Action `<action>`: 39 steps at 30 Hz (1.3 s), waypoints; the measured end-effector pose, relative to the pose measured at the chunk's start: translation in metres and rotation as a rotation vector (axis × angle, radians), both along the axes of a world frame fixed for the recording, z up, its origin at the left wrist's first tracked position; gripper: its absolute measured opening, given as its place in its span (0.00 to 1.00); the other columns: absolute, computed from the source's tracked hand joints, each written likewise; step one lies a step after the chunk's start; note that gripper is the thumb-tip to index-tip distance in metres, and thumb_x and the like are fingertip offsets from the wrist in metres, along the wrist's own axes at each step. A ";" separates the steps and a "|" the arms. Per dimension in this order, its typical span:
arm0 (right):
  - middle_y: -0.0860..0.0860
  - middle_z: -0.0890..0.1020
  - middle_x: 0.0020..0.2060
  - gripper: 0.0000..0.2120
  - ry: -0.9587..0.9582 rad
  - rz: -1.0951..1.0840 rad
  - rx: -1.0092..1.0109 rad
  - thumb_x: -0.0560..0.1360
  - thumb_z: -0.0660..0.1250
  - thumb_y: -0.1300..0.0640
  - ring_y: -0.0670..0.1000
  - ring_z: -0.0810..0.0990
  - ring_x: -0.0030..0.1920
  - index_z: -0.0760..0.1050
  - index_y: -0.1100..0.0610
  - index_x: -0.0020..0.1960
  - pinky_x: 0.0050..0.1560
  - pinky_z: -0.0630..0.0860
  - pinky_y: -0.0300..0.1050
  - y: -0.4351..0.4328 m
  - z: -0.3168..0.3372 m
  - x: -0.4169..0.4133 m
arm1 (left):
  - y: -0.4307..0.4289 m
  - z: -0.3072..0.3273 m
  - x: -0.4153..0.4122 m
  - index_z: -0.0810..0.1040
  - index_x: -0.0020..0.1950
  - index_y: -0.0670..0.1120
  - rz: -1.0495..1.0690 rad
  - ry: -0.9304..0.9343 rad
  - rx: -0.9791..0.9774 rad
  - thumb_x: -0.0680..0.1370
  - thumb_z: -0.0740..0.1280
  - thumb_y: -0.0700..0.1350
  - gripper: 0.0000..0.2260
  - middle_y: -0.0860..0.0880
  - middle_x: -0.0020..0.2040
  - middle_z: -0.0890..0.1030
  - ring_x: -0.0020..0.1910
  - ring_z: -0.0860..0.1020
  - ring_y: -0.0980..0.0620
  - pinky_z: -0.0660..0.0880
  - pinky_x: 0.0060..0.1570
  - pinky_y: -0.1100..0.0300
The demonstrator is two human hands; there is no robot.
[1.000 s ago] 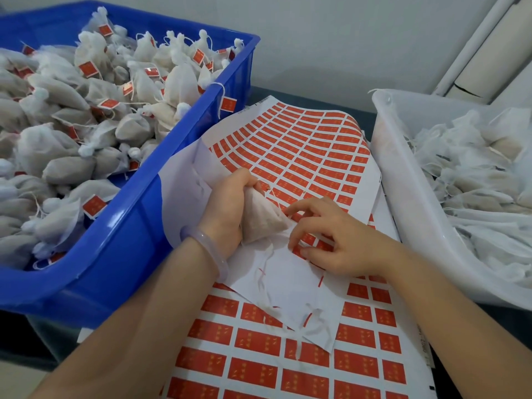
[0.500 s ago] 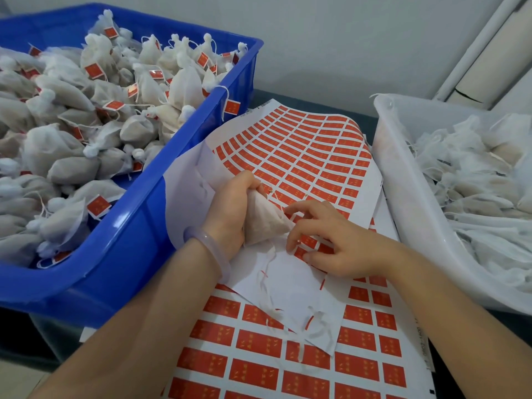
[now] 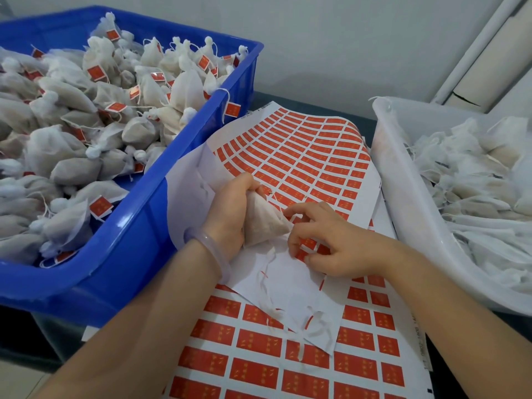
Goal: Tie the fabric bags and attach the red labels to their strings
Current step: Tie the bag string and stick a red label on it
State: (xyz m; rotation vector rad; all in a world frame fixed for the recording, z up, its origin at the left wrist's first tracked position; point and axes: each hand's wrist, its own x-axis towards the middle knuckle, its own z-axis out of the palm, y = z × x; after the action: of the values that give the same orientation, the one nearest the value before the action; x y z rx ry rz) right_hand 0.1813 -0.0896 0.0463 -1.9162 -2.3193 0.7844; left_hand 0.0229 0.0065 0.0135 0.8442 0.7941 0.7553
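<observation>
My left hand grips a filled white fabric bag over the label sheets, its pointed end facing right. My right hand lies on the upper sheet of red labels, fingers curled down, fingertips picking at a red label at the edge of the peeled white area. Whether the label is lifted I cannot tell. The bag's string is not clearly visible. A second sheet of red labels lies underneath, nearer to me.
A blue crate at the left holds several tied bags with red labels. A translucent white tub at the right holds several untied fabric bags. Thin white strips of peeled backing lie on the bare paper.
My right hand's fingers have curled tighter onto the label at the sheet's peeled edge. The left hand still holds the bag in the same place.
</observation>
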 end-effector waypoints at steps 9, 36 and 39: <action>0.35 0.58 0.67 0.13 0.034 -0.009 -0.005 0.73 0.66 0.54 0.38 0.54 0.65 0.69 0.36 0.44 0.70 0.55 0.49 -0.001 -0.001 0.002 | -0.001 0.001 0.000 0.75 0.48 0.54 -0.001 -0.009 -0.006 0.76 0.63 0.48 0.03 0.54 0.38 0.85 0.38 0.84 0.53 0.80 0.33 0.56; 0.33 0.57 0.67 0.11 0.033 0.030 0.023 0.72 0.64 0.52 0.34 0.52 0.62 0.69 0.35 0.45 0.70 0.55 0.48 -0.002 -0.006 0.006 | -0.002 0.002 -0.002 0.75 0.48 0.54 -0.018 -0.013 0.006 0.77 0.62 0.48 0.03 0.54 0.37 0.85 0.38 0.84 0.53 0.81 0.34 0.56; 0.34 0.57 0.67 0.09 0.023 0.029 0.025 0.71 0.64 0.52 0.38 0.53 0.64 0.69 0.37 0.43 0.69 0.55 0.49 0.000 -0.007 0.005 | -0.001 0.001 -0.001 0.75 0.47 0.54 -0.013 -0.013 0.000 0.77 0.63 0.47 0.03 0.54 0.37 0.85 0.37 0.84 0.53 0.81 0.35 0.55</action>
State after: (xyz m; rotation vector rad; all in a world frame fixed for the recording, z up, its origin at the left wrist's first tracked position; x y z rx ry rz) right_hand 0.1860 -0.0901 0.0390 -1.8581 -2.3370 0.7718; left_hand 0.0221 0.0053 0.0144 0.8435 0.7765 0.7482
